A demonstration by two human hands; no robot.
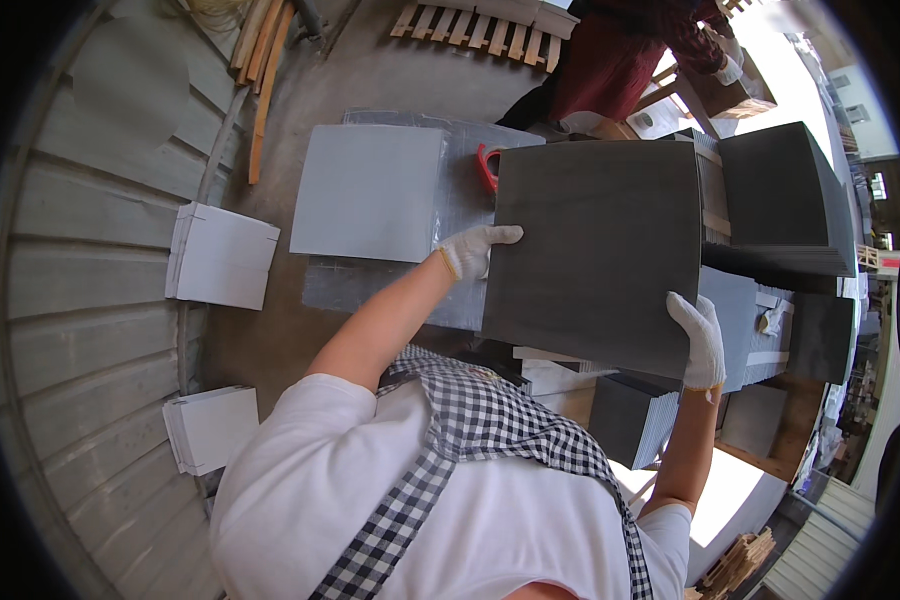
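Observation:
I hold a large dark grey square sheet (595, 250) flat in front of me with both gloved hands. My left hand (475, 248) grips its left edge and my right hand (700, 340) grips its lower right corner. The sheet hangs above a work table (370, 285) covered in clear plastic film. On that table to the left lies a light grey square sheet (370, 192). A red tape dispenser (487, 163) peeks out just past the dark sheet's upper left corner.
A stack of dark sheets (785, 195) rises at the right, and another dark stack (635, 420) stands below it. White sheet stacks (222, 257) (210, 428) lie on the floor at left. A person in dark red (620, 50) works beyond the table, near a wooden pallet (480, 25).

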